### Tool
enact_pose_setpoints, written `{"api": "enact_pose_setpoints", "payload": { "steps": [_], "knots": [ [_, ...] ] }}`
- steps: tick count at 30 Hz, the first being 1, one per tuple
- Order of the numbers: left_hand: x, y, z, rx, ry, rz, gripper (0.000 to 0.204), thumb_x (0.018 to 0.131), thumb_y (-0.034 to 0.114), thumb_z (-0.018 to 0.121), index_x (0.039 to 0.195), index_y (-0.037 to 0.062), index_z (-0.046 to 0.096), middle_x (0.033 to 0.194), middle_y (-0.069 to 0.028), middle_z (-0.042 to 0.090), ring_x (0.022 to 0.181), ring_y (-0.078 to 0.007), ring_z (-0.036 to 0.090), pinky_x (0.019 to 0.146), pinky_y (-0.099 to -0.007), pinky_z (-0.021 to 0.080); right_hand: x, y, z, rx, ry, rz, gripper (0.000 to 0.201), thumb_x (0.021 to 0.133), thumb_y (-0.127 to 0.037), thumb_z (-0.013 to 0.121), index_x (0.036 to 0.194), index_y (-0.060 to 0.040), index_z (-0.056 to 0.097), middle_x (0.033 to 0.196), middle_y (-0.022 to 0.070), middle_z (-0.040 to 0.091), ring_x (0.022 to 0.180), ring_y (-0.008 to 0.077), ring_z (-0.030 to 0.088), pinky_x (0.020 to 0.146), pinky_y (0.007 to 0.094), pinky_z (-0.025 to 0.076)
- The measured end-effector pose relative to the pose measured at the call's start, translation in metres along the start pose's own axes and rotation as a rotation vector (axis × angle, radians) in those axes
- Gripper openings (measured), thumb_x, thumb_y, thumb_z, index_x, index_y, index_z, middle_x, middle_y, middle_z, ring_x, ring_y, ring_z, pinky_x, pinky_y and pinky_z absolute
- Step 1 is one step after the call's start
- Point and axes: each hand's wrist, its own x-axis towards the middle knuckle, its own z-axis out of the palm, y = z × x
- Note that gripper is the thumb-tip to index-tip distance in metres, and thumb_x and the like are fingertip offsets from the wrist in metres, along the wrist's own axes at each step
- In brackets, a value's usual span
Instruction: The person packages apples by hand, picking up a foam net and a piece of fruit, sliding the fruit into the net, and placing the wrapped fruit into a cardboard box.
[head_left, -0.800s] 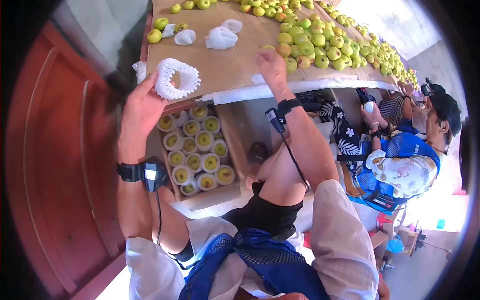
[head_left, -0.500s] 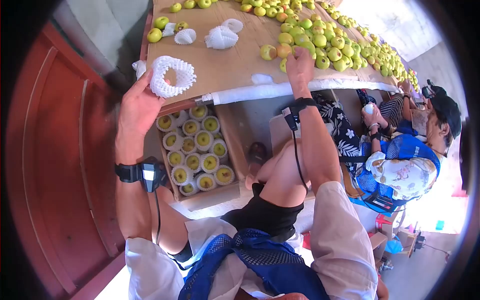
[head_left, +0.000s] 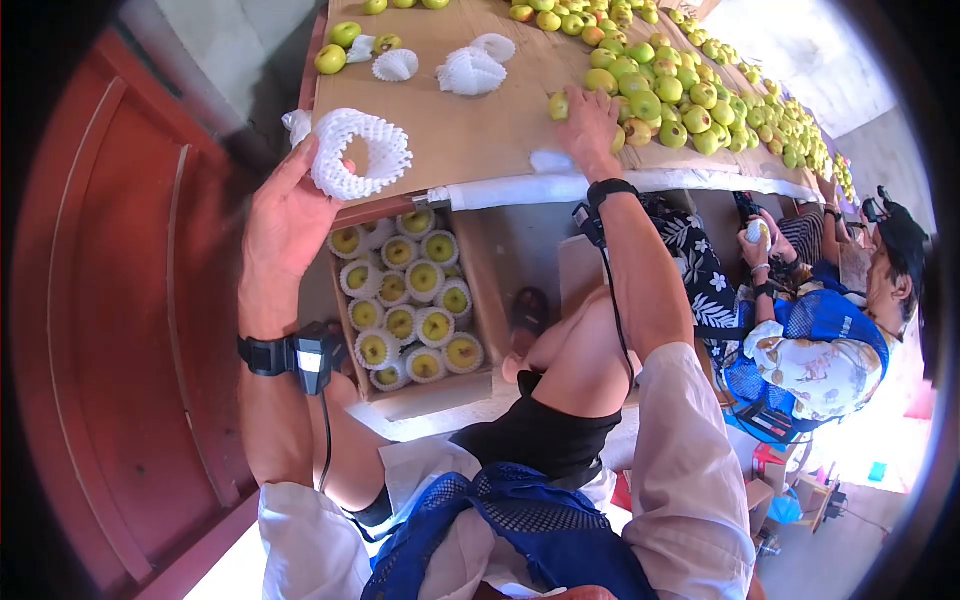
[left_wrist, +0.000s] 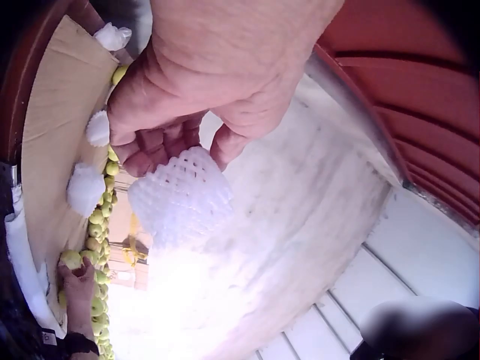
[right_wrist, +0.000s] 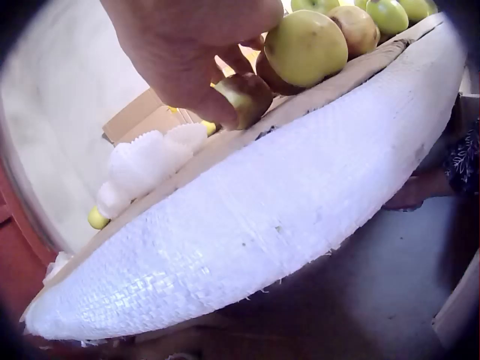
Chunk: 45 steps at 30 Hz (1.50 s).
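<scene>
The left hand (head_left: 285, 225) held a white foam net (head_left: 358, 152) pinched in its fingertips, over the near left corner of the cardboard-topped table (head_left: 450, 130). The right hand (head_left: 590, 128) lay at the near edge among the pears, fingers curled over a brownish pear (right_wrist: 244, 96), apparently gripping it.

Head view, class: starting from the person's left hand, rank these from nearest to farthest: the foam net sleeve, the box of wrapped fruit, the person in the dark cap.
1. Foam net sleeve: held in the left hand.
2. Box of wrapped fruit: just below the hand, under the table edge.
3. Person in the dark cap: far right side.
</scene>
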Motion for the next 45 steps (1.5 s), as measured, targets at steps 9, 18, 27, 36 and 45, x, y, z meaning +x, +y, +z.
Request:
{"api": "enact_pose_setpoints", "payload": {
  "steps": [9, 18, 27, 36, 45],
  "knots": [
    [-0.005, 0.013, 0.002, -0.040, -0.020, 0.040, 0.035, 0.102, 0.018, 0.056, 0.131, -0.0015, 0.055, 0.112, -0.0078, 0.060, 0.101, -0.0199, 0.054, 0.103, -0.0385, 0.042, -0.003, -0.047, -0.085, 1.533, -0.337, 0.211, 0.047, 0.093, -0.030, 0.062, 0.134, -0.0061, 0.056, 0.129, 0.0161, 0.061, 0.125, 0.0319, 0.057, 0.101, 0.0459, 0.039],
    [-0.006, 0.017, -0.001, -0.085, -0.010, 0.058, 0.035, 0.101, 0.017, 0.055, 0.131, -0.0004, 0.054, 0.116, -0.0082, 0.059, 0.103, -0.0201, 0.053, 0.106, -0.0400, 0.041, -0.020, -0.079, -0.110, 2.213, -0.709, 0.330, 0.049, 0.104, -0.034, 0.038, 0.139, -0.0009, 0.043, 0.138, 0.0194, 0.052, 0.123, 0.0445, 0.056, 0.098, 0.0471, 0.041],
    [-0.013, 0.022, -0.004, -0.096, -0.004, 0.091, 0.037, 0.101, 0.016, 0.055, 0.134, -0.0007, 0.053, 0.125, -0.0106, 0.056, 0.109, -0.0217, 0.052, 0.110, -0.0422, 0.039, -0.026, -0.092, -0.104, 2.308, -0.801, 0.218, 0.053, 0.103, -0.038, 0.036, 0.141, -0.0021, 0.042, 0.138, 0.0199, 0.051, 0.122, 0.0454, 0.057, 0.102, 0.0502, 0.040],
    [-0.008, 0.024, -0.025, -0.099, -0.042, 0.109, 0.040, 0.102, 0.019, 0.052, 0.136, -0.0019, 0.052, 0.125, -0.0123, 0.055, 0.111, -0.0225, 0.052, 0.111, -0.0422, 0.039, -0.030, -0.103, -0.093, 2.202, -0.843, 0.164, 0.045, 0.096, -0.020, 0.060, 0.134, 0.0015, 0.048, 0.134, 0.0165, 0.056, 0.123, 0.0373, 0.057, 0.095, 0.0418, 0.046],
    [-0.011, 0.028, -0.022, -0.086, -0.069, 0.119, 0.040, 0.102, 0.019, 0.053, 0.135, -0.0024, 0.053, 0.125, -0.0112, 0.059, 0.120, -0.0235, 0.052, 0.113, -0.0439, 0.038, -0.030, -0.113, -0.083, 1.851, -0.828, 0.274, 0.041, 0.094, -0.030, 0.068, 0.125, -0.0040, 0.060, 0.120, 0.0081, 0.065, 0.106, 0.0225, 0.064, 0.079, 0.0304, 0.044]
  ]
}}
